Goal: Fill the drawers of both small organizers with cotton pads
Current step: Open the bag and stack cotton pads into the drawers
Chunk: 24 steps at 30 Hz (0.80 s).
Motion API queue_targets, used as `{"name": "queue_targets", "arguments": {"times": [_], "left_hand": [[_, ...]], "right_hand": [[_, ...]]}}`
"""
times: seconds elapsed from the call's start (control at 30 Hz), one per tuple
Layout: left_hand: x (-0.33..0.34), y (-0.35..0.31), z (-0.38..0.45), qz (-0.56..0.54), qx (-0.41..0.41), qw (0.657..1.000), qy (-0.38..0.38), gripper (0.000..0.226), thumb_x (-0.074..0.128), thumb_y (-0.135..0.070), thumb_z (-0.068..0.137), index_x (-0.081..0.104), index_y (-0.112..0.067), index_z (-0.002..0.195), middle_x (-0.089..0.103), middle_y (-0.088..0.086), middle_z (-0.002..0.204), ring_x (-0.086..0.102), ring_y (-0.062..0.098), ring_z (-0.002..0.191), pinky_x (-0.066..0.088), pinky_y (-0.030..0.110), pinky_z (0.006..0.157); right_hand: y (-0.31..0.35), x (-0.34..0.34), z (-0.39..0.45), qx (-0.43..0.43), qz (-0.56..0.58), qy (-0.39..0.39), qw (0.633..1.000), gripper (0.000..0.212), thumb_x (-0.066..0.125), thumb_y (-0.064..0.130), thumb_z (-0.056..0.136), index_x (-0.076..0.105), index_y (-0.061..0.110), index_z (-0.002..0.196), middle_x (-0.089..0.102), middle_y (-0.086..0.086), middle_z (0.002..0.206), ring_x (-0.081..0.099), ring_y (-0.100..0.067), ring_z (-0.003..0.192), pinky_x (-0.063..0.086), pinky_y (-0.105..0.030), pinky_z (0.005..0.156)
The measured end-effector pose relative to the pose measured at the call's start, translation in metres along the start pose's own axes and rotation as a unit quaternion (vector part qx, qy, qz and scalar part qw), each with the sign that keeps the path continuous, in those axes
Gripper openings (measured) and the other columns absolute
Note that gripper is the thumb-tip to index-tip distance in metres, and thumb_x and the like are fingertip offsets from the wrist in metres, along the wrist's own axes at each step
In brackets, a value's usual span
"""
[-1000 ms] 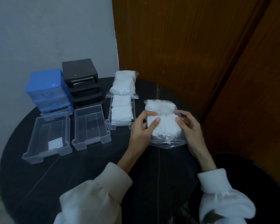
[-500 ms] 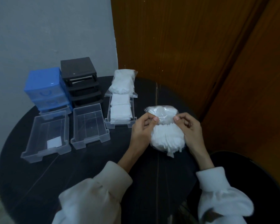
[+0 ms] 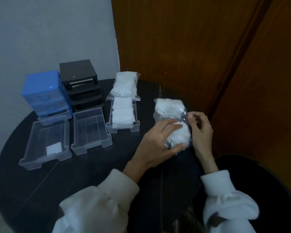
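A blue plastic organizer and a black plastic organizer stand side by side. In front lie three clear plastic drawers: the left drawer holds one white square cotton pad, the middle drawer none, the right drawer stacked pads. A clear bag of cotton pads lies right of the drawers.

Three clear drawers stand side by side, left of both hands. Bare table lies before them; blue organizer, black organizer and wall close the rear.
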State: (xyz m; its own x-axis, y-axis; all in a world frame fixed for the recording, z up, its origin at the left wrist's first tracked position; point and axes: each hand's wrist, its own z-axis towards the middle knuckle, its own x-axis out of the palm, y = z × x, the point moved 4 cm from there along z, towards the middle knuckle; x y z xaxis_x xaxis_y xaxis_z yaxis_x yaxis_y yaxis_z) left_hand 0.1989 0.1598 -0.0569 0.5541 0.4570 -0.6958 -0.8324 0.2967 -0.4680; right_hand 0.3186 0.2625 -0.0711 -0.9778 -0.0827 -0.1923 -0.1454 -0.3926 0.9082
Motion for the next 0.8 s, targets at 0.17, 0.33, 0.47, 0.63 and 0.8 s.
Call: {"name": "queue_targets", "arguments": {"times": [0.17, 0.33, 0.47, 0.63, 0.8], "left_hand": [[0.006, 0.016, 0.000, 0.002, -0.061, 0.997, -0.042, 0.051, 0.054, -0.043, 0.088, 0.052, -0.015, 0.130, 0.049, 0.001, 0.135, 0.039, 0.007, 0.127, 0.028, 0.016, 0.108], [0.013, 0.027, 0.010, -0.049, -0.135, 0.988, -0.049, 0.048, 0.049, -0.040, 0.092, 0.048, -0.015, 0.133, 0.050, 0.003, 0.132, 0.041, 0.012, 0.125, 0.035, 0.028, 0.106], [0.016, 0.030, 0.015, -0.051, -0.158, 0.985, -0.054, 0.049, 0.043, -0.040, 0.091, 0.047, -0.016, 0.133, 0.050, 0.003, 0.131, 0.042, 0.013, 0.123, 0.035, 0.028, 0.104], [0.015, 0.033, 0.013, -0.072, -0.152, 0.984, -0.063, 0.054, 0.038, -0.047, 0.088, 0.049, -0.015, 0.130, 0.050, 0.002, 0.127, 0.043, 0.014, 0.120, 0.037, 0.031, 0.102], [0.017, 0.036, 0.011, -0.088, -0.148, 0.983, -0.064, 0.052, 0.046, -0.044, 0.088, 0.050, -0.014, 0.130, 0.050, 0.002, 0.129, 0.043, 0.010, 0.122, 0.036, 0.027, 0.104]], "right_hand": [[0.013, -0.002, -0.005, -0.056, 0.042, 0.013, 0.998, 0.015, 0.057, 0.003, 0.087, 0.058, 0.018, 0.081, 0.057, 0.008, 0.076, 0.052, 0.000, 0.071, 0.041, -0.013, 0.067], [0.015, 0.003, -0.006, -0.076, 0.010, 0.060, 0.995, 0.014, 0.063, 0.001, 0.080, 0.062, 0.015, 0.078, 0.061, 0.002, 0.074, 0.055, -0.011, 0.067, 0.043, -0.021, 0.064], [0.012, 0.004, -0.006, -0.105, -0.082, 0.047, 0.990, 0.014, 0.069, 0.009, 0.080, 0.065, 0.018, 0.089, 0.062, 0.004, 0.089, 0.059, -0.006, 0.083, 0.045, -0.015, 0.075], [0.011, 0.003, -0.004, -0.121, -0.143, 0.020, 0.982, 0.011, 0.060, 0.017, 0.090, 0.069, 0.022, 0.095, 0.067, 0.004, 0.093, 0.057, -0.010, 0.087, 0.042, -0.022, 0.078], [0.014, 0.005, -0.007, -0.144, -0.235, 0.017, 0.961, 0.017, 0.071, 0.026, 0.082, 0.072, 0.021, 0.099, 0.069, 0.005, 0.091, 0.054, -0.013, 0.083, 0.045, -0.042, 0.073]]}}
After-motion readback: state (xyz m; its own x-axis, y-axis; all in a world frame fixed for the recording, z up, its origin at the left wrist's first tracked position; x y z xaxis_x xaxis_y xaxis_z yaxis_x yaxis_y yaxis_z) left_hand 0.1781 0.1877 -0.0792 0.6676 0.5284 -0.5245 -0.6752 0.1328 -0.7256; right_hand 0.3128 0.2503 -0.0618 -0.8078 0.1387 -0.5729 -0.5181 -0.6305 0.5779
